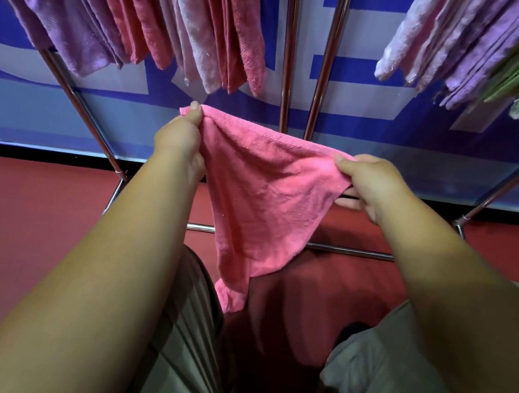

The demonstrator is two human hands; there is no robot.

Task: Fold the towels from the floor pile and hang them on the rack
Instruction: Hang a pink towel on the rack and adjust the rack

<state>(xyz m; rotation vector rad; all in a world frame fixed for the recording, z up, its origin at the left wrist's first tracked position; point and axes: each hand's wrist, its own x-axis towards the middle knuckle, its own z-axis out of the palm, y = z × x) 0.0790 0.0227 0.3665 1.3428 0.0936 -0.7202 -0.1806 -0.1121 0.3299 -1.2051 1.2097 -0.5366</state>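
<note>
A pink towel (263,193) hangs in the air in front of me, spread along its top edge and tapering down to a point near my legs. My left hand (181,137) pinches its upper left corner. My right hand (366,182) pinches the upper right corner, a little lower. The metal rack (289,49) stands just beyond, its upright poles behind the towel. Folded towels hang from its upper bars: purple (59,15), coral and pale pink (216,28) on the left, pale pink, lilac and green (494,59) on the right. The floor pile is out of view.
The rack's slanted legs (93,124) run down to a red floor (27,229) on both sides, with low crossbars (351,251) near my knees. A blue and white banner (393,149) covers the wall behind. My grey-trousered legs fill the bottom of the view.
</note>
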